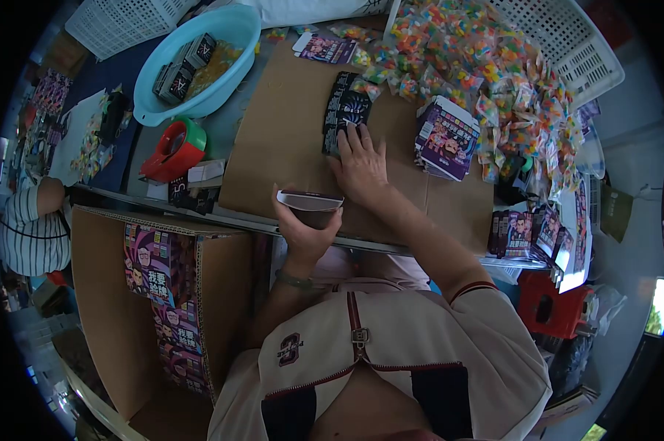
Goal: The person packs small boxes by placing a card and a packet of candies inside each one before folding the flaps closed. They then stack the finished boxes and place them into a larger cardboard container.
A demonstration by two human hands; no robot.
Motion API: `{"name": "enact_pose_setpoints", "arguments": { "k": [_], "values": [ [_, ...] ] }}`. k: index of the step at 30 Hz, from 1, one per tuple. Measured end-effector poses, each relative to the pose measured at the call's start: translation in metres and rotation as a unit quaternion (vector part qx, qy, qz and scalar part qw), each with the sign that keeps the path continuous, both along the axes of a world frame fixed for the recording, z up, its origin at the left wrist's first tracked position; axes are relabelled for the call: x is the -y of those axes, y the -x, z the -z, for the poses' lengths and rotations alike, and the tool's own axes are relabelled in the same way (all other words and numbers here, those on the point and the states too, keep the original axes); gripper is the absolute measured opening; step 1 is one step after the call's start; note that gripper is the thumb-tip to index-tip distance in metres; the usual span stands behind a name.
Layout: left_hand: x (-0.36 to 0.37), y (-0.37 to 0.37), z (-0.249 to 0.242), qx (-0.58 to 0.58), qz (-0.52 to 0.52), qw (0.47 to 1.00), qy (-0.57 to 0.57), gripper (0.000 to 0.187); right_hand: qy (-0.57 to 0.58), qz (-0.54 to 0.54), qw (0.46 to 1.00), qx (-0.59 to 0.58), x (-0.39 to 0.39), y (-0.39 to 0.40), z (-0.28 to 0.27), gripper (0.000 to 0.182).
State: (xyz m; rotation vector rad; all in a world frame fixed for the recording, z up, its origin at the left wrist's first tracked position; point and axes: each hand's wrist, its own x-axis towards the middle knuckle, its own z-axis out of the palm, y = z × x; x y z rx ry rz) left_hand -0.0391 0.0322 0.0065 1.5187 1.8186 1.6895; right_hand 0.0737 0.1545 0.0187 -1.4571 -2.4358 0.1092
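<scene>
My left hand (304,237), near the table's front edge, grips a small carton (311,200) by its sides. The carton's open end faces up, and I cannot see what is inside. My right hand (362,167) lies with outstretched fingers on the lower part of a dark printed strip (346,103), which rests on a brown cardboard sheet (273,117). At the strip's upper right lies a small clear bag of coloured pieces (365,87). Right of this hand sits a stack of purple printed cartons (448,138).
A heap of candy-coloured small bags (486,66) covers the back right. A blue basin (197,66) holds black packs at the left, near a red-green tape dispenser (176,151). A large cardboard box (100,294) with printed cartons stands below. Another person (34,228) is at far left.
</scene>
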Motion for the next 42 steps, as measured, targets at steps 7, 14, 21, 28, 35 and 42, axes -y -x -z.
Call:
{"name": "enact_pose_setpoints", "arguments": {
  "k": [7, 14, 21, 28, 35, 42],
  "values": [
    [0.001, 0.0, -0.002, -0.011, 0.004, 1.0, 0.007, 0.111, 0.072, -0.003, 0.997, -0.018, -0.003, -0.003, -0.023, 0.045],
    [0.002, 0.001, 0.0, -0.029, 0.002, 1.0, 0.004, 0.111, 0.099, 0.086, 0.975, -0.18, -0.049, -0.035, -0.005, 0.038],
    [0.001, 0.001, 0.0, -0.011, 0.008, 1.0, 0.011, 0.11, 0.118, 0.08, 0.969, -0.2, -0.052, -0.034, -0.013, 0.049],
    [0.001, 0.001, -0.001, -0.003, 0.005, 1.0, 0.022, 0.107, 0.164, -0.013, 0.985, -0.056, -0.065, -0.032, -0.025, 0.046],
    [0.0, 0.0, 0.004, 0.006, -0.001, 1.0, 0.014, 0.106, 0.359, -0.093, 0.874, -0.313, 0.005, -0.043, -0.039, 0.022],
    [0.0, 0.002, 0.008, -0.05, -0.027, 0.998, 0.005, 0.11, 0.206, -0.083, 0.878, -0.425, 0.066, -0.036, -0.007, 0.033]
  ]
}}
